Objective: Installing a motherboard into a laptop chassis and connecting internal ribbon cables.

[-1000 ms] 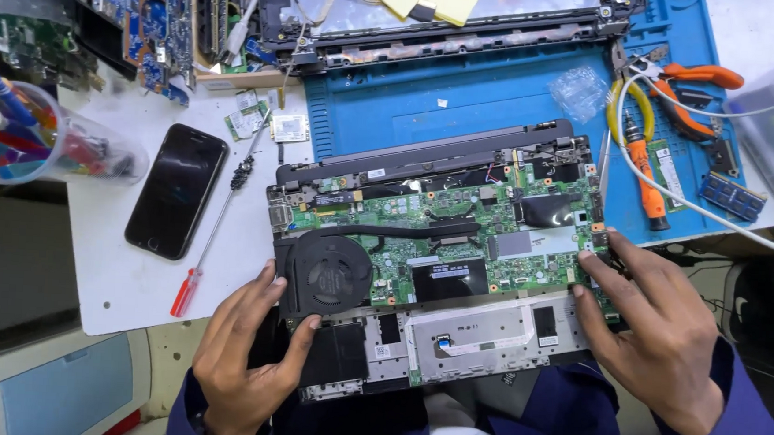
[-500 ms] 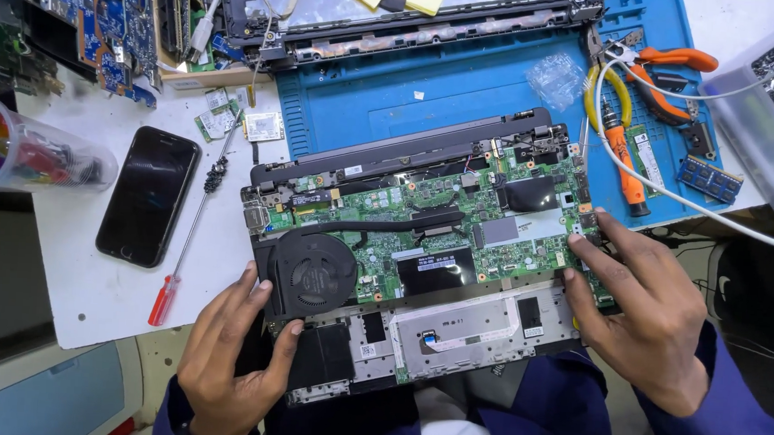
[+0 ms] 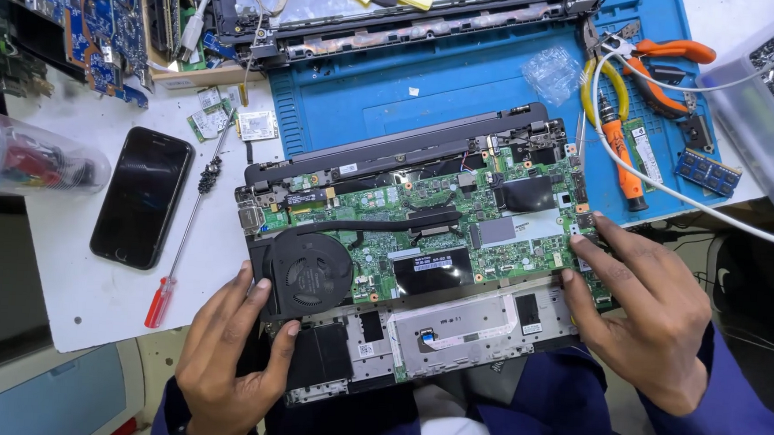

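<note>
An opened laptop base [image 3: 452,322] lies in front of me with its green motherboard [image 3: 422,215] and round black fan [image 3: 309,275] exposed. My left hand [image 3: 225,363] grips the base's lower left corner, fingers resting beside the fan. On the right edge my right hand [image 3: 643,306] holds the base, fingertips touching the board's right side. The near edge of the base hangs over my lap.
A red-handled screwdriver [image 3: 183,238] and a black phone [image 3: 141,196] lie left on the white table [image 3: 73,303]. A blue work mat [image 3: 447,88] behind holds another laptop part [image 3: 397,19], orange pliers [image 3: 655,68], an orange-handled tool [image 3: 624,155] and a white cable [image 3: 697,203]. A clear cup [image 3: 19,158] stands far left.
The view has shifted slightly, so the laptop base sits a little lower left in frame. Both hands keep their grip on its two sides.
</note>
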